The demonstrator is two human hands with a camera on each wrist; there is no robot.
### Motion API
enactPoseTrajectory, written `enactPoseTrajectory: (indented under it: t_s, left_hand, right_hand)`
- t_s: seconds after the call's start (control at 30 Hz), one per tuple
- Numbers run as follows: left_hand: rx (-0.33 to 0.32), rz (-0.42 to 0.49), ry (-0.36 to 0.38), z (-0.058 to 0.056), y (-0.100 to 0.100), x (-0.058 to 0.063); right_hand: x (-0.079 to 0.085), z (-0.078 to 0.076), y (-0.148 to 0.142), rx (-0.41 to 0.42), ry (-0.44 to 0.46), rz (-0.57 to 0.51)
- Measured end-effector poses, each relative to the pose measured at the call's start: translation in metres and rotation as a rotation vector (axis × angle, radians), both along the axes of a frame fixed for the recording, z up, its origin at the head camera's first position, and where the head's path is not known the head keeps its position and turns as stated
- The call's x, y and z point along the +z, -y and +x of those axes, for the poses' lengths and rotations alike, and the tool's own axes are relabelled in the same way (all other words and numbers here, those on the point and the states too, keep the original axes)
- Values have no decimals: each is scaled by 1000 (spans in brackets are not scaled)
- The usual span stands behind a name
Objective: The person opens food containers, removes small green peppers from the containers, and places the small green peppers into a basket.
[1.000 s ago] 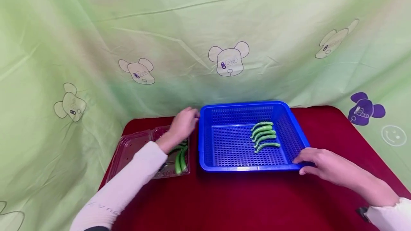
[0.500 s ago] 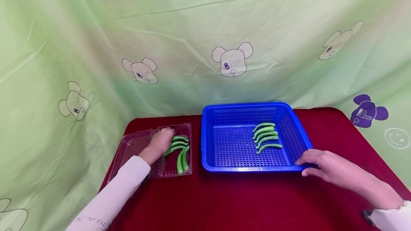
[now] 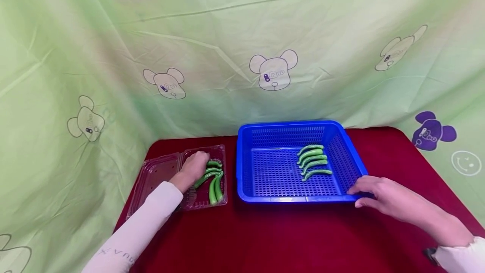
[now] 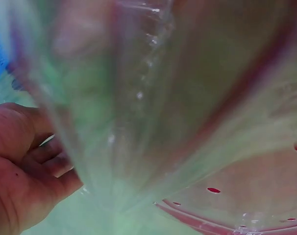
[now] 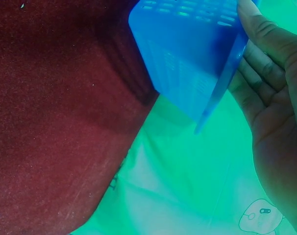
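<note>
- Saw a pale green backdrop behind, printed with mouse-like heads; judged a minor hazard, loose enough to be nudged by a basket shoved backward.
- Noted dark red cloth beneath both containers; judged able to ruck up under a sideways push and so shift either one.
- Found the blue perforated basket on the cloth, to the right of the clamshell; judged likely to swivel from an uneven pull, being held at one corner only.
- Saw the clear hinged clamshell lying open, lid spread leftward; judged light, hence prone to skid or tip from a wrist catching its wall.
- Saw the right hand pinching the basket's near right corner between thumb and fingers; judged liable to tilt that corner through too hard a squeeze.
- Found the left hand inside the clamshell's base, fingers bent; could not tell how tightly closed, or on what, for hidden fingertips and blurred plastic.
- Saw curved green vegetables in a row toward the basket's right side; judged likely to roll out of line from a jolt.
- Saw more, bunched close, in the clamshell, beside the left hand; judged likely to slip or drag a neighbour from an off-centre pinch on glossy skin.
</note>
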State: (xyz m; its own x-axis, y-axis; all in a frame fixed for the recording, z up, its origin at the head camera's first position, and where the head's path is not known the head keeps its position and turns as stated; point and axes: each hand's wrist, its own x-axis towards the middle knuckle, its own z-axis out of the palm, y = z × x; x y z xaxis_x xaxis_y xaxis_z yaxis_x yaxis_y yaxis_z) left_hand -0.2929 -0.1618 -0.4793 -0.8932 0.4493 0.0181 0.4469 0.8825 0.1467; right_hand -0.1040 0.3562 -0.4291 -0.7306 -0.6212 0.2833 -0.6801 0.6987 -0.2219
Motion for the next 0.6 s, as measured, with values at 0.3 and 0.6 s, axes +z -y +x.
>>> enactPoseTrajectory:
  t_s: [0.3, 0.6]
  left_hand:
    - [9, 140, -32, -4, -7, 46]
    - [12, 530, 184, -10, -63, 103]
  right_hand:
    - [0, -3, 0, 19, -26, -9]
    - [-3, 0, 0, 12, -24, -2]
